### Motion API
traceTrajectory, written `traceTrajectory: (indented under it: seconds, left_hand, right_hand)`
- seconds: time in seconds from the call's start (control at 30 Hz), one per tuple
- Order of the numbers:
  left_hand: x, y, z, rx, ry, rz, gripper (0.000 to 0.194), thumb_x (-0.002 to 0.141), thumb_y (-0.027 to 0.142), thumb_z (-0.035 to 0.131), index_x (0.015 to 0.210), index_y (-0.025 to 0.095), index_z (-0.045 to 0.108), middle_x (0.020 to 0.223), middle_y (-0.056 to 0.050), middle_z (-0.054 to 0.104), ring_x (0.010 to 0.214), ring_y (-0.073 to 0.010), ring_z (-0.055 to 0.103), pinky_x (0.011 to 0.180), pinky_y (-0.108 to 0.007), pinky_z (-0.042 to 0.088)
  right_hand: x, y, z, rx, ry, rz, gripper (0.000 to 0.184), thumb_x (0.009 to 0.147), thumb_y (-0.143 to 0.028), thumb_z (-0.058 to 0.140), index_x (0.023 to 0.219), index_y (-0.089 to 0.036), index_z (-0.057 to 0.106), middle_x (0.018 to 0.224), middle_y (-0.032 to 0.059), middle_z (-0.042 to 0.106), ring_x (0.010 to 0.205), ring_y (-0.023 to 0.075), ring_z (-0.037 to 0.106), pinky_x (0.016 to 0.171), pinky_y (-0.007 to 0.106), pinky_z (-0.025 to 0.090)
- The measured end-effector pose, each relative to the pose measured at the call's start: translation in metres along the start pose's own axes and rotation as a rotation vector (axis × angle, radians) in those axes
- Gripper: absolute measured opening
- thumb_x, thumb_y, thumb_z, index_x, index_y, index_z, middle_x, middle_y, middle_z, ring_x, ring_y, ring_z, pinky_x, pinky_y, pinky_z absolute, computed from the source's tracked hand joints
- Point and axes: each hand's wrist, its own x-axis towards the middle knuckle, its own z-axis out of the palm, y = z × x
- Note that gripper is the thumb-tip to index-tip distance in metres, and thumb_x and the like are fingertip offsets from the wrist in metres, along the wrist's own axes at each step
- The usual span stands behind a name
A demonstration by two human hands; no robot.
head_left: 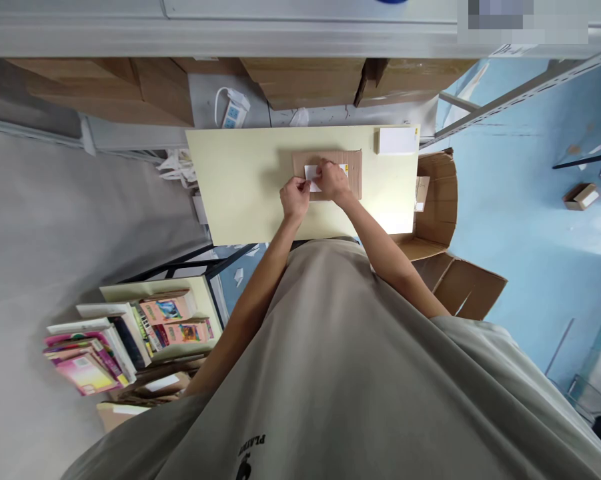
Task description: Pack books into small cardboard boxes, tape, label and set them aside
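Note:
A flat brown cardboard parcel (353, 160) lies on the pale yellow table (240, 187). A small white paper label (312, 175) rests on the parcel. My right hand (333, 181) is closed over the label, fingers pinching its edge. My left hand (295, 198) is curled beside it at the parcel's near left corner, fingertips at the label's left edge. Both forearms reach out over my grey shirt.
A white pad (397, 141) lies at the table's far right corner. Open cardboard boxes (437, 200) stand to the right on the blue floor. Brown boxes (305, 80) and a power strip (233, 110) sit beyond the table. Books (130, 333) are stacked at lower left.

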Motion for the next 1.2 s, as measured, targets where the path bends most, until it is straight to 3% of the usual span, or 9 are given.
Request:
traceTrajectory:
  seconds: [0.03, 0.1, 0.2, 0.37, 0.5, 0.57, 0.73, 0.93, 1.2]
  left_hand:
    - [0.000, 0.001, -0.001, -0.004, -0.002, -0.008, 0.008, 0.103, 0.019, 0.080, 0.106, 0.025, 0.076, 0.095, -0.005, 0.085, 0.100, -0.0278, 0.084, 0.101, -0.040, 0.063]
    - [-0.001, 0.002, -0.003, -0.026, -0.009, -0.024, 0.031, 0.100, 0.016, 0.082, 0.128, 0.025, 0.074, 0.095, -0.003, 0.087, 0.103, -0.0284, 0.085, 0.103, -0.041, 0.063]
    - [-0.002, 0.004, -0.003, -0.075, 0.003, -0.020, 0.055, 0.096, 0.011, 0.083, 0.147, 0.025, 0.066, 0.091, 0.000, 0.086, 0.105, -0.0280, 0.087, 0.104, -0.041, 0.063]
    - [-0.005, 0.006, -0.002, -0.120, -0.030, 0.007, 0.065, 0.093, 0.008, 0.087, 0.152, 0.025, 0.066, 0.094, -0.003, 0.088, 0.109, -0.0309, 0.087, 0.110, -0.047, 0.063]
    - [-0.002, 0.010, -0.012, -0.056, -0.099, -0.059, 0.069, 0.094, 0.011, 0.092, 0.157, 0.025, 0.066, 0.100, -0.007, 0.090, 0.123, -0.0356, 0.085, 0.116, -0.051, 0.061]
    - [0.001, 0.012, -0.021, 0.010, -0.163, -0.096, 0.074, 0.095, 0.015, 0.096, 0.161, 0.025, 0.065, 0.105, -0.007, 0.090, 0.130, -0.0357, 0.084, 0.119, -0.048, 0.059]
    - [0.007, 0.008, -0.037, 0.101, -0.268, -0.154, 0.073, 0.092, 0.025, 0.104, 0.157, 0.021, 0.070, 0.115, -0.010, 0.087, 0.127, -0.0363, 0.083, 0.117, -0.046, 0.060]
    - [0.012, -0.004, -0.034, -0.026, -0.310, -0.142, 0.077, 0.083, 0.014, 0.104, 0.152, 0.023, 0.072, 0.122, -0.009, 0.086, 0.124, -0.0327, 0.082, 0.118, -0.047, 0.061]
    - [0.015, -0.008, -0.032, 0.015, -0.383, -0.142, 0.077, 0.086, 0.014, 0.095, 0.158, 0.023, 0.071, 0.112, -0.007, 0.086, 0.117, -0.0324, 0.084, 0.113, -0.046, 0.064]
  right_hand:
    - [-0.003, 0.001, 0.000, -0.009, -0.023, -0.022, 0.035, 0.109, -0.020, 0.074, 0.144, -0.016, 0.076, 0.142, 0.0193, 0.083, 0.132, 0.0365, 0.077, 0.120, 0.049, 0.060]
    - [-0.006, 0.002, -0.001, -0.011, -0.041, -0.030, 0.037, 0.106, -0.024, 0.080, 0.143, -0.017, 0.077, 0.140, 0.0183, 0.084, 0.130, 0.0362, 0.077, 0.118, 0.049, 0.062]
    - [0.000, -0.003, -0.003, -0.002, 0.013, 0.055, 0.030, 0.114, -0.037, 0.075, 0.135, -0.017, 0.081, 0.136, 0.0198, 0.086, 0.128, 0.0348, 0.079, 0.114, 0.049, 0.062]
    - [0.010, -0.019, -0.008, -0.021, 0.122, 0.161, 0.046, 0.122, -0.053, 0.067, 0.129, -0.011, 0.083, 0.136, 0.0256, 0.085, 0.129, 0.0356, 0.080, 0.116, 0.052, 0.062]
    - [-0.001, -0.021, -0.012, -0.029, 0.057, 0.164, 0.046, 0.121, -0.053, 0.070, 0.127, -0.009, 0.082, 0.137, 0.0248, 0.084, 0.133, 0.0351, 0.080, 0.117, 0.051, 0.061]
    - [-0.006, -0.020, -0.011, -0.037, 0.002, 0.133, 0.042, 0.116, -0.047, 0.081, 0.133, -0.009, 0.081, 0.142, 0.0245, 0.082, 0.138, 0.0364, 0.077, 0.119, 0.051, 0.061]
    - [-0.001, -0.016, -0.008, -0.046, -0.075, 0.094, 0.061, 0.096, -0.043, 0.103, 0.142, -0.011, 0.080, 0.149, 0.0236, 0.079, 0.148, 0.0412, 0.072, 0.129, 0.055, 0.058]
    - [0.013, -0.018, -0.006, 0.071, 0.069, 0.224, 0.049, 0.115, -0.055, 0.076, 0.126, -0.009, 0.086, 0.132, 0.0240, 0.083, 0.135, 0.0427, 0.077, 0.119, 0.062, 0.061]
    - [-0.029, -0.009, 0.016, 0.037, 0.090, 0.222, 0.029, 0.107, -0.047, 0.086, 0.119, -0.022, 0.080, 0.128, 0.0173, 0.085, 0.125, 0.0385, 0.078, 0.115, 0.057, 0.062]
